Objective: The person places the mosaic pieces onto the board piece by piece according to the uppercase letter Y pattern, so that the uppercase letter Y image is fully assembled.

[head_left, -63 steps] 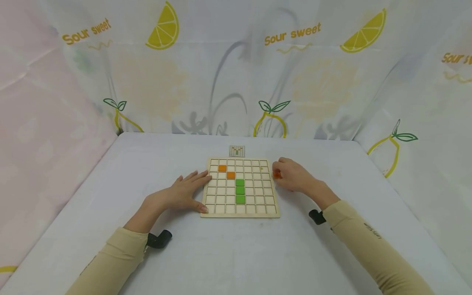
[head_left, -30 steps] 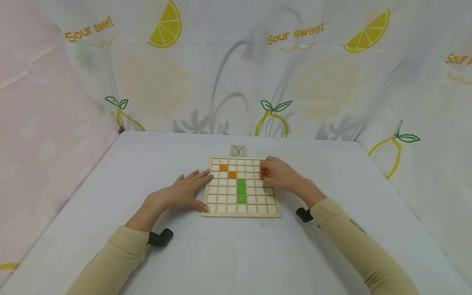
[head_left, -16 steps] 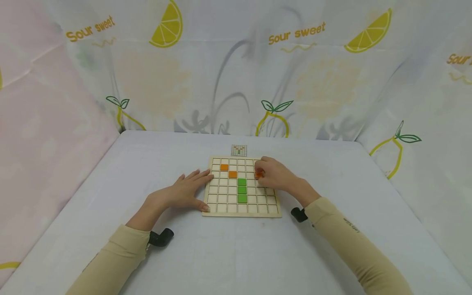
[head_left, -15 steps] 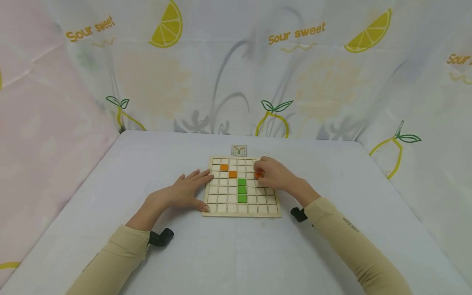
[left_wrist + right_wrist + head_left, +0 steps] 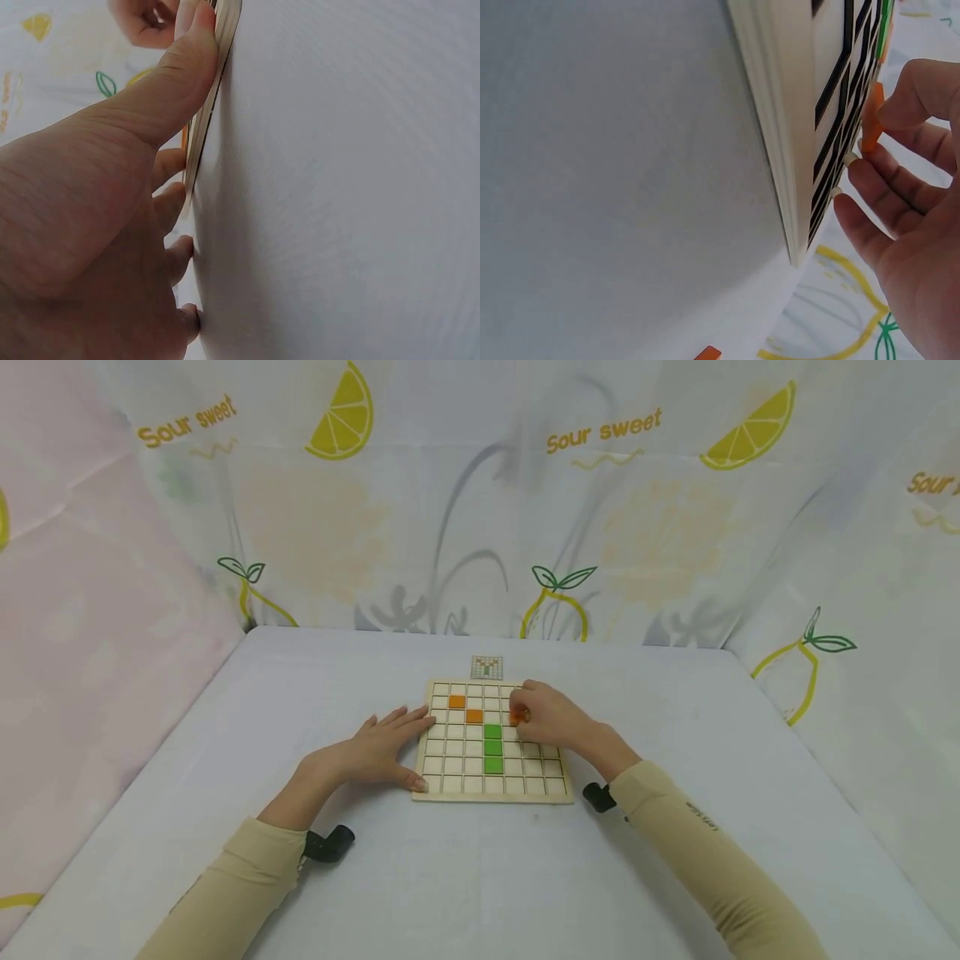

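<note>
A pale wooden grid board (image 5: pixel 453 766) lies on the table. In its cells sit two orange square tiles (image 5: pixel 457 702) on a diagonal and a column of three green tiles (image 5: pixel 492 748). My left hand (image 5: pixel 375 752) rests at the board's left edge with fingers spread, its thumb on the front-left corner. Over the right part of the grid, my right hand (image 5: pixel 555 718) pinches another orange tile (image 5: pixel 872 120) between thumb and fingers. The right wrist view shows that tile tilted close to the board's surface, with the other fingertips near the grid.
A small printed card (image 5: pixel 487 667) with a coloured grid pattern lies just behind the board. Another orange piece (image 5: pixel 709 353) shows on the table at the bottom of the right wrist view. A patterned cloth (image 5: pixel 420 527) hangs behind the white table (image 5: pixel 480 877).
My right hand has moved left from beside the board's right edge to over the grid, carrying the orange tile. The left hand has stayed at the board's left edge.
</note>
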A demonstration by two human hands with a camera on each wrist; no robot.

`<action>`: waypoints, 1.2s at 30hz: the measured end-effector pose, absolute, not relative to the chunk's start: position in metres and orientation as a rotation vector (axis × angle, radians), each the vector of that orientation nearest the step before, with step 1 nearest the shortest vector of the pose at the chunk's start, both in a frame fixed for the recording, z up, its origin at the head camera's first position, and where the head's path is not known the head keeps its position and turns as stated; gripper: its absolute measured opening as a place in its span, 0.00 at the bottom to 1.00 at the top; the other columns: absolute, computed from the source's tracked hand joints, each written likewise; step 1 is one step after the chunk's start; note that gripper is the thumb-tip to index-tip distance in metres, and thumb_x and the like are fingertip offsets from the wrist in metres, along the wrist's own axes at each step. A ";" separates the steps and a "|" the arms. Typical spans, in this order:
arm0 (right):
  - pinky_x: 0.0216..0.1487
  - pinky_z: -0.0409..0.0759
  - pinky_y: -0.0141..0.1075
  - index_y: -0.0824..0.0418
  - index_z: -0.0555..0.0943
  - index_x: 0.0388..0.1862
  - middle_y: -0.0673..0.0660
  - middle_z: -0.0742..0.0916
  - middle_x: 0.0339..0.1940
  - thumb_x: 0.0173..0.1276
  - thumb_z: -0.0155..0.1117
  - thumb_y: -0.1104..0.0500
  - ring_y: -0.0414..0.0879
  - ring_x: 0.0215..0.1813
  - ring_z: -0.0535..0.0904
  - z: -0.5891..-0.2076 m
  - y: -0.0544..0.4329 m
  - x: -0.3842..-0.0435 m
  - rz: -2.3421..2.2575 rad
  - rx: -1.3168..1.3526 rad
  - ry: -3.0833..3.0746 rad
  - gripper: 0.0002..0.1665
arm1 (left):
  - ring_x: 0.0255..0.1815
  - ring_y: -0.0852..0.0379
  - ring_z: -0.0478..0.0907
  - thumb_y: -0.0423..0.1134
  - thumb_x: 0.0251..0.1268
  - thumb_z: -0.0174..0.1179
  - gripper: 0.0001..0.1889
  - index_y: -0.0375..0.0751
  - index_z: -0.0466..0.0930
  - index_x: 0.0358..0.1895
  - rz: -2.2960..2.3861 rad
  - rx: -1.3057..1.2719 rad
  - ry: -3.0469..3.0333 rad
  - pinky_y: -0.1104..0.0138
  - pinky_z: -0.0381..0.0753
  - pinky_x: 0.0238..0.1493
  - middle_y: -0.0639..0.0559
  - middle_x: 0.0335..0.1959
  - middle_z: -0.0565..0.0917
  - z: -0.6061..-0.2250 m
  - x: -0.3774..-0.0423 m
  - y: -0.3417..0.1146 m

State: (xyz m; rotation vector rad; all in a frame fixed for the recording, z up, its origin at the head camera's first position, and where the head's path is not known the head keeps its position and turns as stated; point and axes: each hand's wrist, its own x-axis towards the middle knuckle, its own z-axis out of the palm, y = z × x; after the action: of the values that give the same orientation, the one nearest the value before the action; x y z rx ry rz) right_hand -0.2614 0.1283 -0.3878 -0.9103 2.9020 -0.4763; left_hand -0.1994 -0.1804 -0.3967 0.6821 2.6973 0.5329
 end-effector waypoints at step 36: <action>0.39 0.72 0.36 0.55 0.81 0.36 0.52 0.77 0.36 0.61 0.60 0.66 0.46 0.36 0.71 -0.383 0.115 -0.256 -0.419 -0.931 2.900 0.08 | 0.83 0.39 0.40 0.66 0.48 0.70 0.57 0.50 0.52 0.80 0.530 0.694 2.705 0.33 0.38 0.76 0.50 0.83 0.47 -0.399 -0.201 -0.181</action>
State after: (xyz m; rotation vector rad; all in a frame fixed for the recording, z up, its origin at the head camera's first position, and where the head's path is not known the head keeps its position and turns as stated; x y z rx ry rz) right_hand -0.2557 0.1153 -0.3827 -0.9310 2.9000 -0.4190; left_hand -0.2007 -0.1808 -0.3990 0.6944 2.7049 0.5304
